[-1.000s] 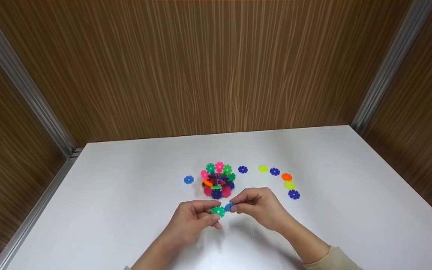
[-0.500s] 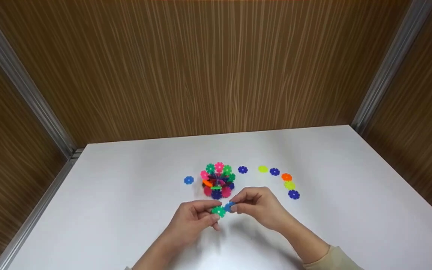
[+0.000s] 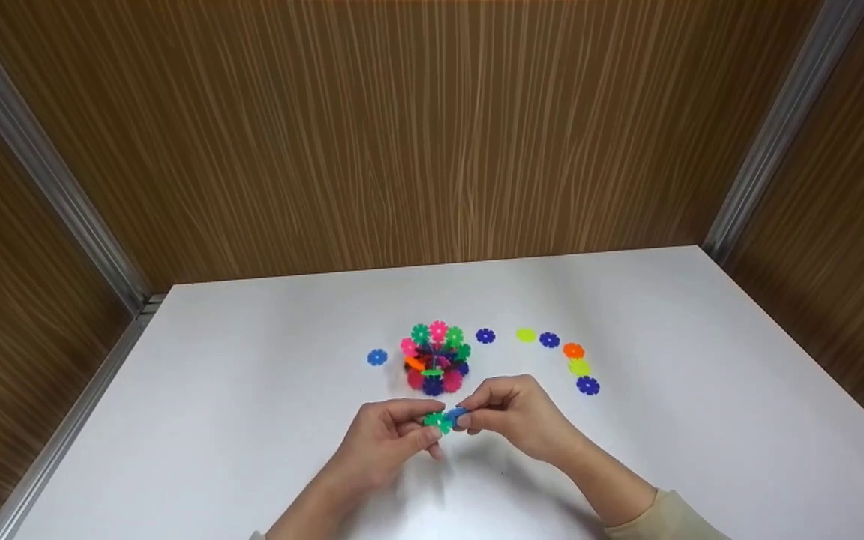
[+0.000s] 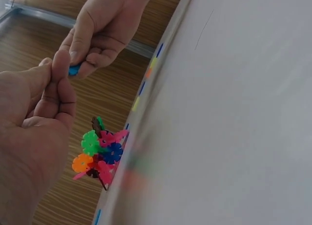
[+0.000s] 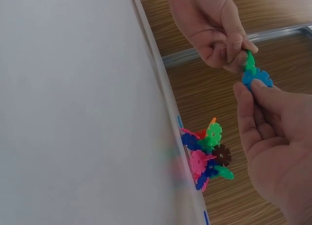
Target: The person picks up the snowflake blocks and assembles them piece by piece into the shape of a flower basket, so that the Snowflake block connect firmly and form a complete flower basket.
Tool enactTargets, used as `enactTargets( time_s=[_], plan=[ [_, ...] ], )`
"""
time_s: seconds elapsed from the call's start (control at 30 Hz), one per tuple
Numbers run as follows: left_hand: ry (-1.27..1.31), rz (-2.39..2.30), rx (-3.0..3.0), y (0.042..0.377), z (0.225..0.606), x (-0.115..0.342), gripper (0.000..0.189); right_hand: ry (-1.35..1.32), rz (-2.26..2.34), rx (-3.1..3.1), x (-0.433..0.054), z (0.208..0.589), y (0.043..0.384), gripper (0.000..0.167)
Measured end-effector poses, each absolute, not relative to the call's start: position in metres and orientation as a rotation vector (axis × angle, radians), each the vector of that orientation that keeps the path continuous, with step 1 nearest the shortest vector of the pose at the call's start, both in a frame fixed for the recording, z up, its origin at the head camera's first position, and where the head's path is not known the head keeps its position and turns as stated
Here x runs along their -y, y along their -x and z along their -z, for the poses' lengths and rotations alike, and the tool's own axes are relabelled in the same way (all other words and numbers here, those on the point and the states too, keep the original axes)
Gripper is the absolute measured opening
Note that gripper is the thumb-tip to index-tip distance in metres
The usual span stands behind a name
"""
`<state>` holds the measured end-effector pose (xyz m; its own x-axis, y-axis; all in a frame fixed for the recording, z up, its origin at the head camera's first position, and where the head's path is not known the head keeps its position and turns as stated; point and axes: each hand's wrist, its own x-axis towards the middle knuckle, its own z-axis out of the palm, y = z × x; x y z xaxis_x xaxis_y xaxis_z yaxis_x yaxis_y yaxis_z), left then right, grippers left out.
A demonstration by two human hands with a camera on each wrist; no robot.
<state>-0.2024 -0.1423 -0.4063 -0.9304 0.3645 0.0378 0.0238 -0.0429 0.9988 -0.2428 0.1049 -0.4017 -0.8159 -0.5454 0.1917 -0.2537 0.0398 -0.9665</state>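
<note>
My left hand [image 3: 387,442] pinches a green snowflake disc [image 3: 438,421] between thumb and fingers. Its notched edge meets a light blue snowflake disc [image 5: 257,79], which my right hand [image 3: 526,420] grips by thumb and forefinger. In the right wrist view the two discs touch at an angle, edge to edge; how deep the slots sit in each other I cannot tell. Just beyond the hands stands a ball-like cluster of joined snowflake discs [image 3: 436,360] in pink, green, blue and orange. From the left wrist, the green disc is hidden behind fingers.
A loose light blue disc [image 3: 377,357] lies left of the cluster. To its right, an arc of loose discs includes a dark blue disc [image 3: 485,336], an orange disc [image 3: 573,350] and a yellow disc [image 3: 580,367]. Wood-grain panels [image 3: 432,135] enclose the white table [image 3: 214,390].
The light blue disc has turned slightly and shifted a little left against the green one. Both hands keep their hold and have barely moved.
</note>
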Motion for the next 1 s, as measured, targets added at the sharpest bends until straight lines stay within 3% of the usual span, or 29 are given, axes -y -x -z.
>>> enactTargets(
  time_s=[0.27, 0.5, 1.0],
  plan=[
    [-0.380, -2.087, -2.054, 0.203, 0.404, 0.146, 0.028, 0.783, 1.851, -2.065, -0.094, 0.402, 0.246, 0.011],
    [-0.320, -2.118, -2.123, 0.205, 0.395, 0.172, 0.025, 0.757, 1.832, -2.027, -0.072, 0.397, 0.249, 0.023],
    [-0.046, -2.410, -2.078, 0.206, 0.379, 0.254, 0.022, 0.797, 1.673, -2.227, 0.028, 0.408, 0.276, 0.053]
  ],
)
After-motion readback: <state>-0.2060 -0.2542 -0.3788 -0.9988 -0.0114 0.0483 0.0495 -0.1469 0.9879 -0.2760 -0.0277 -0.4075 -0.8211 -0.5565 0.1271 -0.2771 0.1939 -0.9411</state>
